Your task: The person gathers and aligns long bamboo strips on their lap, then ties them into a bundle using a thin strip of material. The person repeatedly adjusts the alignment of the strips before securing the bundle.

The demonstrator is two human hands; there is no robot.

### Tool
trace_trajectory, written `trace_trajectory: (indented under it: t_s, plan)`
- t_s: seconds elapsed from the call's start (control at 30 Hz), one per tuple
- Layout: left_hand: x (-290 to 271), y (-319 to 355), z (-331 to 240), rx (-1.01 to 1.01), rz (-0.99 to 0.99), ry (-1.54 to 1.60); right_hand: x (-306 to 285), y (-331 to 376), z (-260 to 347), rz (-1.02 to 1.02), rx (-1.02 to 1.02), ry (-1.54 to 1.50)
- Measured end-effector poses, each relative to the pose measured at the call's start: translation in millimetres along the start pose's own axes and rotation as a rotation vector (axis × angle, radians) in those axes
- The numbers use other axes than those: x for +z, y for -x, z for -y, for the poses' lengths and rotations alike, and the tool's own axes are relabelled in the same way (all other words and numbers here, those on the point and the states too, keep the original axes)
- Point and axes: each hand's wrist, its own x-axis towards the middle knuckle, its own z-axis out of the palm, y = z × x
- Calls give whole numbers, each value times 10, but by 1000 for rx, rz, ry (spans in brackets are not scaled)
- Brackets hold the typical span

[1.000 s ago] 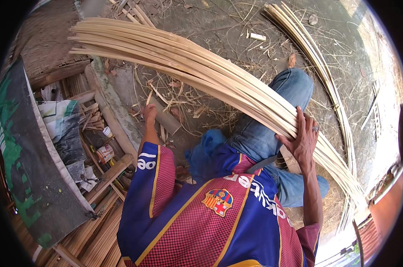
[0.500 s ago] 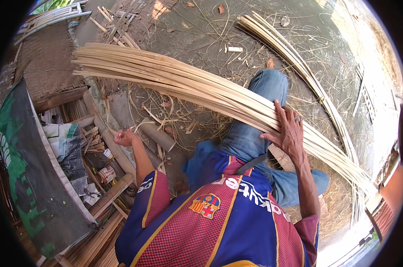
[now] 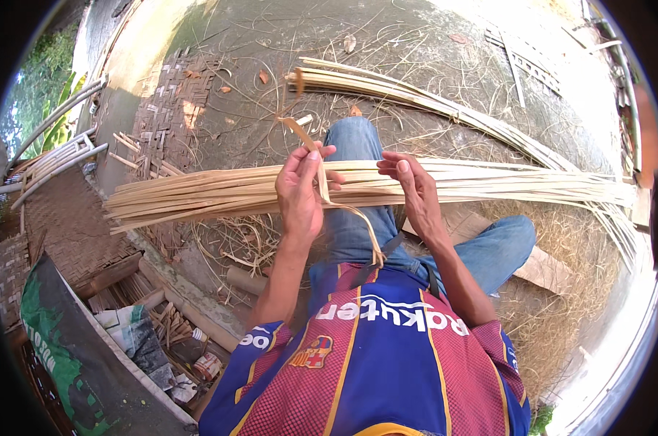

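Observation:
A long bundle of pale split-bamboo strips (image 3: pixel 362 175) lies crosswise over my bent knee in jeans. My left hand (image 3: pixel 298 192) is raised over the bundle, its fingers closed on a thin, flat bamboo strip (image 3: pixel 322 180). One end of that strip rises past the fingertips, while the other curls down toward my lap. To the right, my right hand (image 3: pixel 418 192) hovers over the bundle, fingers apart and palm turned inward, with nothing visible in it.
Beyond my knee lies a second strip bundle (image 3: pixel 423 100). A woven mat (image 3: pixel 155 109) and thin shavings cover parts of the floor. Cardboard (image 3: pixel 547 270) lies by my right leg. On the left are a dark green-marked sheet (image 3: pixel 89 356) and a wooden frame holding scraps.
My left hand has come up from the lower left to above the bundle, with a strip in it. My right hand has let go of the bundle. The view has turned.

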Motion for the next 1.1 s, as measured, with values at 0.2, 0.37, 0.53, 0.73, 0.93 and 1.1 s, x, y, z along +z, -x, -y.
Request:
trace_trajectory:
  t_s: [0.2, 0.37, 0.53, 0.73, 0.93, 1.1]
  plan:
    - [643, 34, 847, -64, 241, -265, -332, 340, -67, 58, 253, -213]
    - [702, 107, 911, -141, 413, -350, -627, 661, -215, 59, 391, -309]
    - [707, 131, 886, -106, 627, -479, -437, 735, -498, 77, 393, -476]
    - [54, -606, -5, 247, 473, -1442, -759, 1007, -758, -865, 109, -906]
    - [-410, -1467, -254, -843, 1032, -1879, -989, 968, -1592, -801, 525, -1241]
    - [-661, -1590, 58, -1169, 1065, -1491, -585, 730, -1818, -408, 809, -944]
